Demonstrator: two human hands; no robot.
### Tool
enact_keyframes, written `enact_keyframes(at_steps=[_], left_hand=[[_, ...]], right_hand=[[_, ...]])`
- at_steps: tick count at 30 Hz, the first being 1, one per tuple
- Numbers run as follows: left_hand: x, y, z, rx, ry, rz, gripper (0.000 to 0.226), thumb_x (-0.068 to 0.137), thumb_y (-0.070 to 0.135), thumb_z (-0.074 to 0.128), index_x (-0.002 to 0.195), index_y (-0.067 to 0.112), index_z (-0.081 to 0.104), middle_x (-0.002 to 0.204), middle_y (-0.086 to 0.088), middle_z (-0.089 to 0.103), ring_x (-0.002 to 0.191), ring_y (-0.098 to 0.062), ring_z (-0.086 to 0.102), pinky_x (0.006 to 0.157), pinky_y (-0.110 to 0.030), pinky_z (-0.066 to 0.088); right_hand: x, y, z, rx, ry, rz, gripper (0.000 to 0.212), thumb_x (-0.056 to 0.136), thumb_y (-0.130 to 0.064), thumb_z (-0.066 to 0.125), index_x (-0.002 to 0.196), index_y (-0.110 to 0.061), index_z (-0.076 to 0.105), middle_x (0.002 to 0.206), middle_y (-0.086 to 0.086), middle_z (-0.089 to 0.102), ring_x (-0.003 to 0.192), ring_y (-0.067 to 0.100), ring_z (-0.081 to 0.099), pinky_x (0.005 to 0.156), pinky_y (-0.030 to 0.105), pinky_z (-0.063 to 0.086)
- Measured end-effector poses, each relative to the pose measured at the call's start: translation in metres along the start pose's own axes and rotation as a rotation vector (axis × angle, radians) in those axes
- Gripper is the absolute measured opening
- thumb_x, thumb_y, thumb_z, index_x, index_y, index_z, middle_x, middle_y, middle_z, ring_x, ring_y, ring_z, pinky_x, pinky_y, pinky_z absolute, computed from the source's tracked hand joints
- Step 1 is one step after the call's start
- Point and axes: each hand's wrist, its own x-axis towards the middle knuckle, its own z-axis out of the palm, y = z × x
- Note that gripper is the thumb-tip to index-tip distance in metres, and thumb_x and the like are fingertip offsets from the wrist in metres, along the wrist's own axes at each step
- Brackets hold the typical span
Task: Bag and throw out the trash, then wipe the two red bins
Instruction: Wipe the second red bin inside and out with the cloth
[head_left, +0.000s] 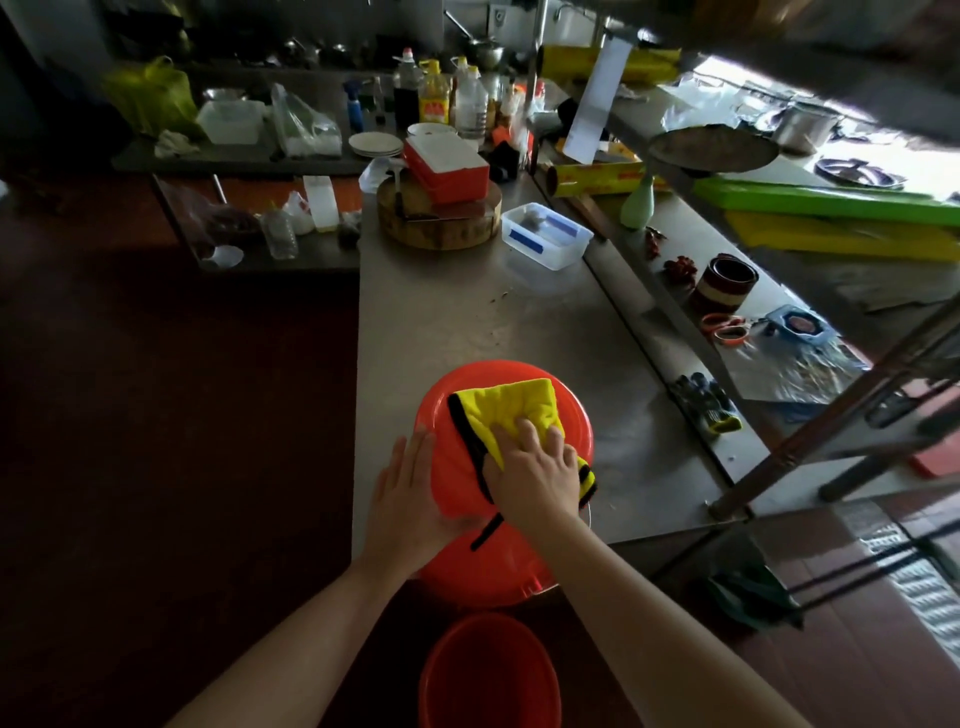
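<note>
A red bin (576, 415) sits upside down at the near edge of the steel counter (467, 317), its flat bottom facing up. A yellow cloth (511, 408) with a black border lies on that bottom. My right hand (535, 467) presses flat on the cloth with spread fingers. My left hand (410, 488) rests against the bin's left side with straight fingers. A second red bin (488, 670) stands upright on the floor below, between my forearms, and its inside looks bare.
A round wooden chopping block (441, 221) with a red-and-white box (447, 166) on it stands farther back. A clear plastic tub (545, 236) sits beside it. Bottles, plates and bags crowd the rear counters. A shelf rack (831, 415) stands to the right.
</note>
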Motion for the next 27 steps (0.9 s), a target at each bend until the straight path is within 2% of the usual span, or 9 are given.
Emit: enact_keyframes(at_steps=[3,6,10,13,16,19,23,27], left_hand=[[0.001,-0.001,0.001,-0.024,-0.028,0.008,0.143,0.052,0.104,0.048,0.160,0.029,-0.006,0.169,0.009,-0.008,0.155,-0.017,-0.005,0.123,-0.049,0.019],[0.002,0.001,0.001,-0.017,-0.026,-0.005,0.144,0.050,0.105,0.048,0.159,0.032,-0.011,0.168,0.011,-0.011,0.155,-0.015,-0.009,0.122,-0.047,0.013],[0.001,0.000,0.001,0.024,0.018,0.000,0.135,0.061,0.103,0.041,0.160,0.024,-0.002,0.169,0.004,0.000,0.155,-0.019,0.005,0.121,-0.046,0.024],[0.002,-0.005,0.002,0.016,0.015,0.034,0.126,0.066,0.092,0.043,0.161,0.022,-0.002,0.168,0.007,-0.003,0.155,-0.021,0.008,0.119,-0.050,0.032],[0.003,-0.003,-0.001,0.011,0.003,0.012,0.135,0.059,0.100,0.046,0.160,0.027,-0.006,0.169,0.009,0.000,0.155,-0.018,0.006,0.121,-0.048,0.028],[0.003,0.002,-0.001,-0.017,-0.006,-0.003,0.143,0.050,0.106,0.046,0.160,0.028,-0.001,0.169,0.006,0.004,0.155,-0.017,0.006,0.121,-0.049,0.027],[0.002,0.001,-0.003,-0.022,-0.017,0.022,0.142,0.053,0.105,0.047,0.160,0.025,-0.001,0.169,0.007,-0.004,0.155,-0.016,-0.005,0.123,-0.052,0.021],[0.002,0.003,-0.004,-0.004,-0.007,0.025,0.142,0.053,0.105,0.045,0.160,0.021,0.004,0.169,0.003,0.000,0.156,-0.018,-0.002,0.122,-0.051,0.022]], right_hand=[[-0.002,0.026,-0.007,-0.012,0.015,0.083,0.058,0.100,-0.064,0.028,0.155,-0.043,0.028,0.163,-0.003,0.023,0.149,0.039,0.013,0.120,0.054,0.018],[0.000,0.023,-0.009,-0.001,0.004,0.112,0.057,0.101,-0.060,0.030,0.154,-0.041,0.029,0.163,0.000,0.023,0.149,0.041,0.013,0.119,0.054,0.017],[-0.009,-0.017,-0.001,0.054,-0.022,0.079,0.055,0.102,-0.054,0.031,0.155,-0.038,0.028,0.164,0.004,0.021,0.149,0.042,0.014,0.119,0.057,0.016],[-0.018,-0.042,0.006,0.072,-0.030,-0.008,0.054,0.102,-0.052,0.035,0.153,-0.039,0.029,0.163,0.003,0.024,0.148,0.042,0.016,0.118,0.056,0.018],[-0.018,-0.035,0.002,0.051,-0.014,-0.039,0.051,0.102,-0.055,0.033,0.151,-0.041,0.033,0.160,-0.001,0.028,0.145,0.038,0.022,0.116,0.053,0.023],[-0.020,-0.003,-0.003,0.018,0.010,-0.021,0.051,0.101,-0.059,0.032,0.148,-0.042,0.039,0.158,-0.005,0.032,0.143,0.035,0.027,0.115,0.050,0.026],[-0.021,0.031,-0.010,-0.035,0.039,0.055,0.050,0.100,-0.059,0.036,0.147,-0.042,0.043,0.157,-0.004,0.033,0.142,0.035,0.026,0.114,0.049,0.026],[-0.023,0.016,-0.013,-0.016,0.007,0.060,0.047,0.101,-0.056,0.036,0.145,-0.041,0.044,0.156,-0.001,0.033,0.140,0.038,0.027,0.113,0.051,0.028]])
